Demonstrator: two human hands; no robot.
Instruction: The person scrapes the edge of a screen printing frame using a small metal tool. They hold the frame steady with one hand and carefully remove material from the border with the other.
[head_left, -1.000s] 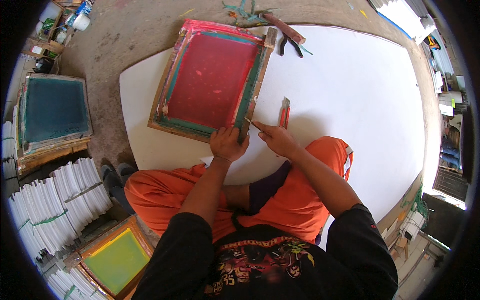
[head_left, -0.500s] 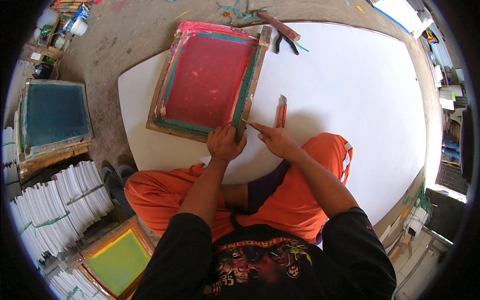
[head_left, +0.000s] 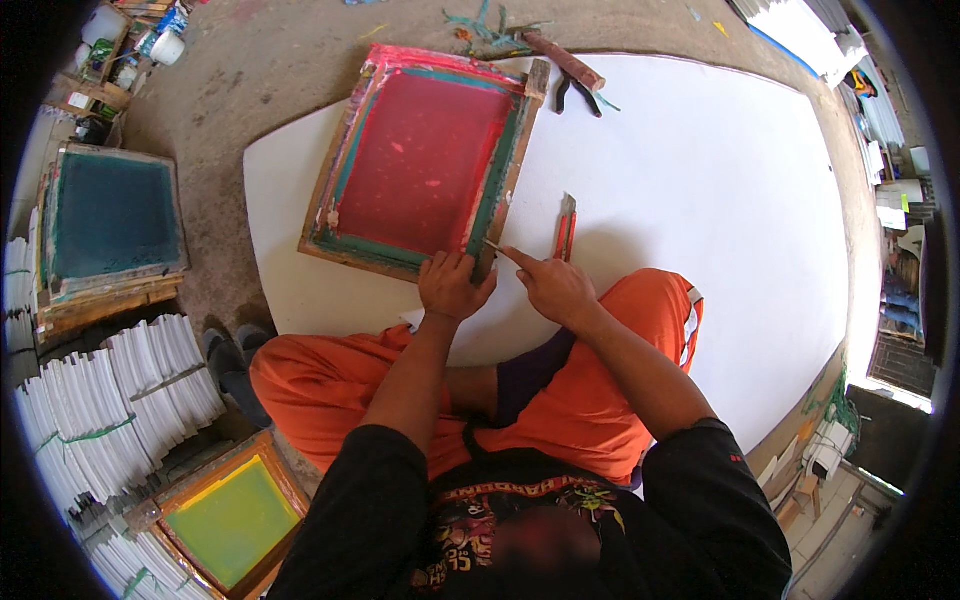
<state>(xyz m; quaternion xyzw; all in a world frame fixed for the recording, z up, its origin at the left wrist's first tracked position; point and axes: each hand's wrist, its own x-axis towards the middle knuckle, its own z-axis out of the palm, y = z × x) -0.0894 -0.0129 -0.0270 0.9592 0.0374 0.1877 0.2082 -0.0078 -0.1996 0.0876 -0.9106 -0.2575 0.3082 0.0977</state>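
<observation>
Working the near right corner of the red screen frame

The left hand (head_left: 452, 285) presses flat, fingers together, on the near edge of the wooden-framed red mesh printing screen (head_left: 425, 160), which lies on the large white board (head_left: 720, 190) on the floor; the right hand (head_left: 553, 288) pinches a thin pointed tool (head_left: 497, 247) at that corner. Steady downward pressure and short strokes of the tool look wisest. An orange-handled utility knife (head_left: 566, 226) lies just right, dark pliers (head_left: 572, 92) farther off. Compared with a second ago, both hands and the frame sit much as they did.
</observation>
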